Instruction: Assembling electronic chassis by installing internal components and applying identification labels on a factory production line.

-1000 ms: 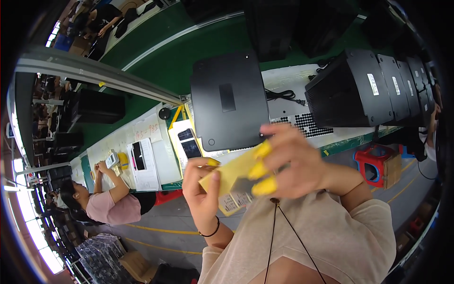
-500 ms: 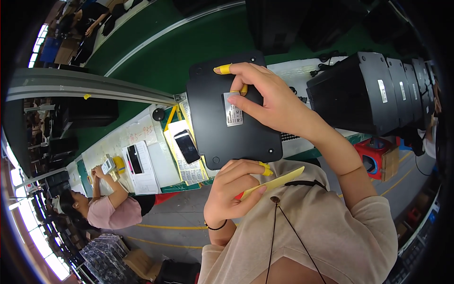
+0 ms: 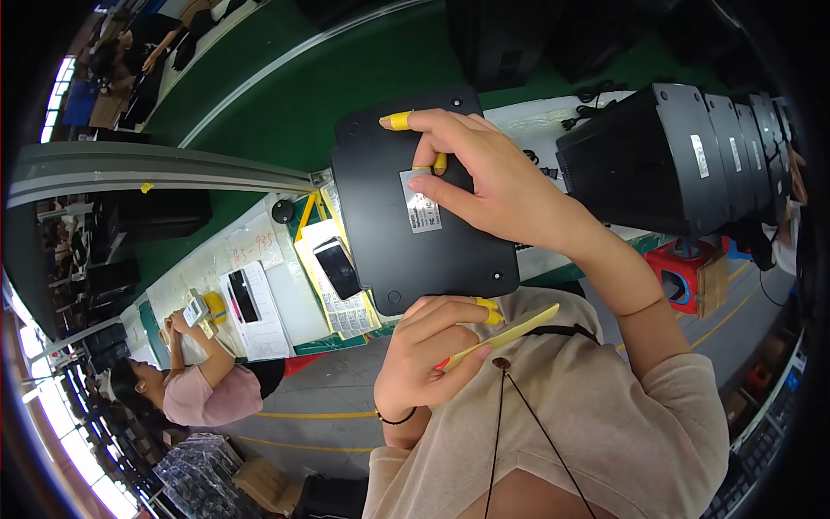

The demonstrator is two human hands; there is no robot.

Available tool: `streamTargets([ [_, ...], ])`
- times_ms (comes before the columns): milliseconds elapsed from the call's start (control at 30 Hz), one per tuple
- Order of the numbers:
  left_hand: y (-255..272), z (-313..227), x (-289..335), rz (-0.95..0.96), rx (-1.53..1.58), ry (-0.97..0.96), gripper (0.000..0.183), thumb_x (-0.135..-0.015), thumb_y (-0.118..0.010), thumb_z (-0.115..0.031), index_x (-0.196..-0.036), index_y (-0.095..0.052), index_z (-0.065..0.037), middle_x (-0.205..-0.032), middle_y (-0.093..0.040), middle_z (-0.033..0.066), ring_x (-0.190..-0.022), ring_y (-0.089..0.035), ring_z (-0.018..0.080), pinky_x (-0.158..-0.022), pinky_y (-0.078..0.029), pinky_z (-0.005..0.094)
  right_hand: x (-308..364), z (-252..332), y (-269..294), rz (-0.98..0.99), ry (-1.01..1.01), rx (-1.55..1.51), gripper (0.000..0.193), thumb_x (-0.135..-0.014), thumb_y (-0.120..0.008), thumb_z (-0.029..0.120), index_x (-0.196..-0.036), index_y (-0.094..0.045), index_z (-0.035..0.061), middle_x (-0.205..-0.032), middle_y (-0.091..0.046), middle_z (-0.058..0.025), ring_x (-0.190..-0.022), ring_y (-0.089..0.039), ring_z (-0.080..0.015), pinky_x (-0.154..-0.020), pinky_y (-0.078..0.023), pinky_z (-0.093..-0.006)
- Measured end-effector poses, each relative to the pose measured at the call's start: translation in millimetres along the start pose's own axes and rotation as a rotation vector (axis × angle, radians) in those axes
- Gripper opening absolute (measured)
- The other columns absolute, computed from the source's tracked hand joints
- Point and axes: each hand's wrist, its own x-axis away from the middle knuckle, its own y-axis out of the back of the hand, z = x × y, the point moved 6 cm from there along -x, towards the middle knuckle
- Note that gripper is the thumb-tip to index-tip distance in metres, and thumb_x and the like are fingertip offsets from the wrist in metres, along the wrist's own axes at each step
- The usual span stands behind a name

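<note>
Left fingers point(image 3: 445, 313) pinch the yellow sheet point(image 3: 521, 328) — likely light, bendy, best edge-held — while half-open right fingers point(image 3: 443, 127) touch the silver label point(image 3: 424, 212).

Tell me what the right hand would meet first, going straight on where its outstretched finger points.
Past the black panel under the right hand, the grey metal beam looks first in line, though depth is unclear and it might miss.

Silver label point(image 3: 425, 213) now on black case point(image 3: 445, 261).
</note>
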Motion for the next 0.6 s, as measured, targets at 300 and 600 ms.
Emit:
streamTargets([
  [300,-0.6,-0.1,0.9,-0.009,0.006,-0.010,0.016,-0.066,-0.071,-0.001,-0.066,-0.055,-0.002,-0.091,-0.063,0.0120,-0.086,-0.063,0.0297,-0.075,-0.045,0.0356,0.4,1.4,-2.4,-0.001,0.018,0.065,0.044,-0.085,-0.063,0.012,-0.126,-0.049,0.0049,-0.084,-0.055,-0.0022,-0.078,-0.051,-0.0183,-0.084,-0.038,-0.0324],
  [600,0.2,-0.3,0.1,0.001,-0.002,-0.017,0.016,-0.067,-0.071,-0.002,-0.065,-0.055,-0.002,-0.091,-0.063,0.0116,-0.086,-0.063,0.0294,-0.075,-0.045,0.0352,0.1,3.7,-3.9,0.005,0.024,0.126,0.040,-0.085,-0.063,0.013,-0.124,-0.053,0.0074,-0.082,-0.055,-0.0017,-0.077,-0.051,-0.0187,-0.081,-0.039,-0.0326],
])
